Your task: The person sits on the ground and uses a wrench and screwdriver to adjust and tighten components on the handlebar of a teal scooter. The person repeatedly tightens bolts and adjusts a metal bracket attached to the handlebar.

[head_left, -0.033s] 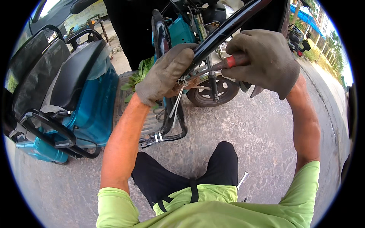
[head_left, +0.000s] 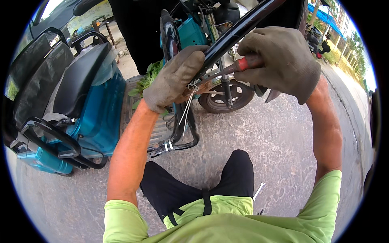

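My left hand point(head_left: 174, 79), in a grey-brown work glove, is closed around the lower end of a slanting black metal tube point(head_left: 229, 42). Thin silver wire point(head_left: 193, 86) is looped and twisted at that end, with its loose tails hanging down. In my gloved right hand point(head_left: 281, 60) is a screwdriver point(head_left: 244, 64) with a red and dark handle. Its shaft points left toward the wire, close to a rusty metal piece point(head_left: 205, 86). Whether the tip is inside the wire loop is too small to tell.
On the left stands a teal vehicle body point(head_left: 103, 107) with a black seat point(head_left: 79, 83). Green leaves point(head_left: 148, 79) lie on its ribbed floor. Beyond my hands is a front wheel point(head_left: 227, 97). A wrench point(head_left: 258, 191) lies on the concrete beside my knee.
My right hand and the screwdriver have shifted slightly up and left. The wire tails have swung a little to the left. My left hand has barely moved.
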Tool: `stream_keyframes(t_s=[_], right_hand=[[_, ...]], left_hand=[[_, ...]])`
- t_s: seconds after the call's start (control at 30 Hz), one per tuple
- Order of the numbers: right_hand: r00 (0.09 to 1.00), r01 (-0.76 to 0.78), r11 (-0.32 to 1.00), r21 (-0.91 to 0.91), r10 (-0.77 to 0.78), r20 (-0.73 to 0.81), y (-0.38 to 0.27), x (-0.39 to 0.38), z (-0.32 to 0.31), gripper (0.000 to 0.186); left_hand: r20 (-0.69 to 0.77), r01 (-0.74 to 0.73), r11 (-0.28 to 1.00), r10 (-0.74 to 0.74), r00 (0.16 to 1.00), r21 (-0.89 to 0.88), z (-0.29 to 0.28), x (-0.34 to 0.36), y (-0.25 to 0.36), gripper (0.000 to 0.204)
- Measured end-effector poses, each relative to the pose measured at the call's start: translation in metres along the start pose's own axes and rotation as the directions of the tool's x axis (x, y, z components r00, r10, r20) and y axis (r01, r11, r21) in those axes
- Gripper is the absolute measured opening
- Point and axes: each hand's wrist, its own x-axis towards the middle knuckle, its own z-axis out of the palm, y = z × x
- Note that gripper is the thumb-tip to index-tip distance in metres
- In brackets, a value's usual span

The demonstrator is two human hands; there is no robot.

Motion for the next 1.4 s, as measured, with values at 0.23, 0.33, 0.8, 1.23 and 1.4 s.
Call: stream_keyframes(t_s=[0.23, 0.33, 0.8, 1.23, 1.4], right_hand=[[0.907, -0.325, 0.931, 0.164, 0.258, 0.333, 0.012, -0.024, 0.020, 0.036], [0.746, -0.608, 0.779, 0.155, 0.493, 0.448, 0.011, -0.056, 0.033, 0.036], [0.710, -0.704, 0.498, 0.506, 0.474, 0.520, -0.017, -0.058, 0.059, 0.040], [0.917, -0.368, 0.668, 0.647, 0.374, 0.136, 0.000, 0.014, 0.016, 0.039], [0.726, -0.231, -0.144, 0.962, 0.633, 0.269, -0.043, 0.011, 0.037, 0.045]], left_hand=[[-0.021, -0.080, 0.966, 0.088, 0.996, 0.246, -0.001, 0.002, 0.000, 0.077], [-0.007, -0.123, 0.927, 0.134, 0.991, 0.354, -0.003, 0.003, 0.000, 0.058], [0.128, -0.433, 0.737, 0.434, 0.892, 0.519, -0.010, 0.003, -0.016, 0.072], [0.166, -0.486, 0.712, 0.472, 0.866, 0.508, -0.017, 0.005, -0.033, 0.098], [0.123, -0.253, 0.905, 0.224, 0.967, 0.342, -0.012, 0.001, -0.028, 0.096]])
